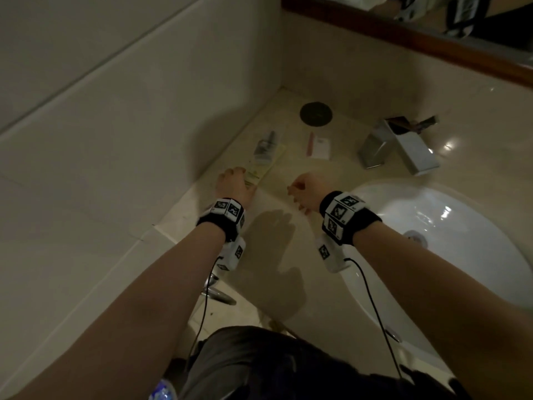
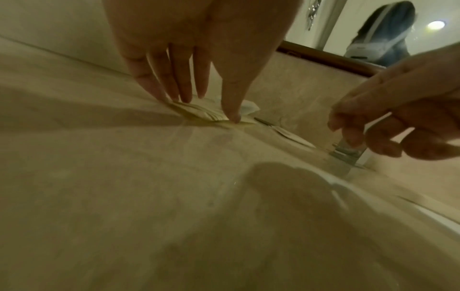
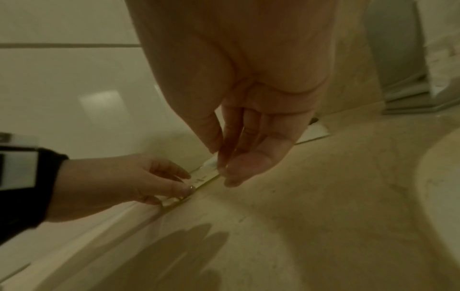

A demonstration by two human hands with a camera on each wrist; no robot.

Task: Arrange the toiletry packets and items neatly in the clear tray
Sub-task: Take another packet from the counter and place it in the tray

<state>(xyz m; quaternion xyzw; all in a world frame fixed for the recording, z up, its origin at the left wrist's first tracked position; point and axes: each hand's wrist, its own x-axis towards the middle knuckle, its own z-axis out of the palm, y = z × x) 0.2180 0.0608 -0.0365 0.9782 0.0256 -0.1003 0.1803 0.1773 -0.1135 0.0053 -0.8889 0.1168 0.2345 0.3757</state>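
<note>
Against the side wall, on the counter (image 1: 288, 284), a stack of pale packets (image 1: 261, 166) is shown, with a small bottle (image 1: 266, 145) laid on its far end; the print is too blurred to be read. The stack's near end is touched by the straight fingers (image 2: 231, 102) of the left hand (image 1: 233, 183). The right hand (image 1: 305, 192) is held above the counter, loosely curled and empty. A white card (image 1: 320, 145) is seen beside the tap (image 1: 403, 145).

A chrome faucet (image 1: 399, 144) is seen mounted on the beige marble counter (image 1: 288, 241) behind a white oval sink (image 1: 450, 226). A dark round disc (image 1: 316, 113) is set near the corner, below a wood-framed mirror (image 1: 432, 39).
</note>
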